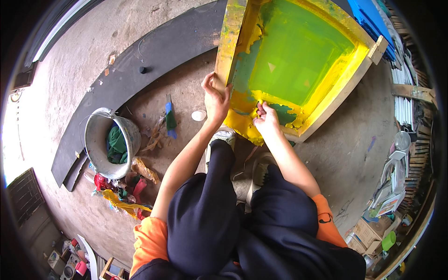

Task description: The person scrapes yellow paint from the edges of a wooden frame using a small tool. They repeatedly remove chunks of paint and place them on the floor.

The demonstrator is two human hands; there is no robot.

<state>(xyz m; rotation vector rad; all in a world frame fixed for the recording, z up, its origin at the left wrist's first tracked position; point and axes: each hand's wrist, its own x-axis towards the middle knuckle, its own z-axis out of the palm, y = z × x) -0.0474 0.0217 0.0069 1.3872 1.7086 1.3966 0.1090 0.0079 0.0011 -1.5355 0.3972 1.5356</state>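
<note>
A wooden screen-printing frame [224, 51] stands tilted in front of me, its green mesh [298, 51] bordered by thick yellow ink. My left hand [217, 98] is wrapped around the lower part of the frame's left side. Inside the lower edge, my right hand [266, 116] has its fingers pinched together at a torn, yellow-smeared film [247, 125]. That film is crumpled and hangs over the frame's lower left corner. Ragged blue-green patches [283, 112] show beside the right hand. The fingertips partly hide what they pinch.
A metal bucket [135, 133] with dark green cloth stands at left, beside scattered coloured scraps [126, 203]. A blue-handled scraper [169, 107] lies on the concrete floor. Behind it curves a black board [112, 84]. Blue sheets [368, 23] and stacked goods line the right side.
</note>
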